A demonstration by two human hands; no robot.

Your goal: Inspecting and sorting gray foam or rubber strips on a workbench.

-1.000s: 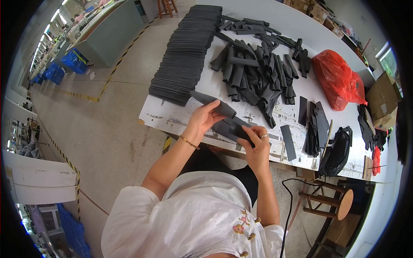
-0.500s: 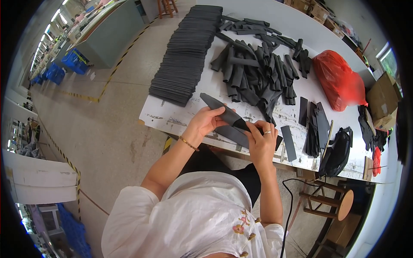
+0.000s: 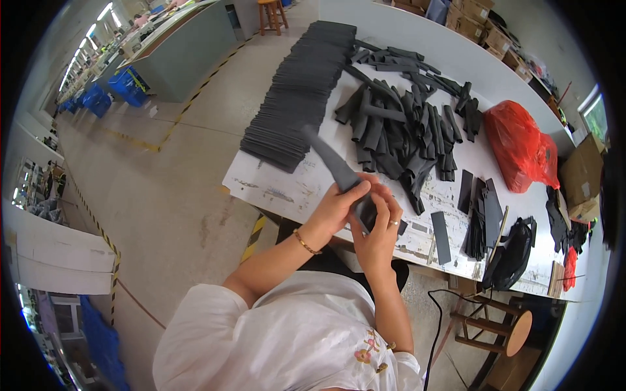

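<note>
Dark grey strip (image 3: pixel 332 163) pinched in your left hand (image 3: pixel 340 207) | your right hand (image 3: pixel 377 236) gripping its near end, seemingly folded, partly hidden | dark pile (image 3: pixel 412 127) beyond on white table (image 3: pixel 261 182)

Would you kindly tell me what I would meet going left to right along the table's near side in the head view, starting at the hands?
Left hand, right hand, flat grey strip, cluster of dark strips, shiny black bag.
</note>
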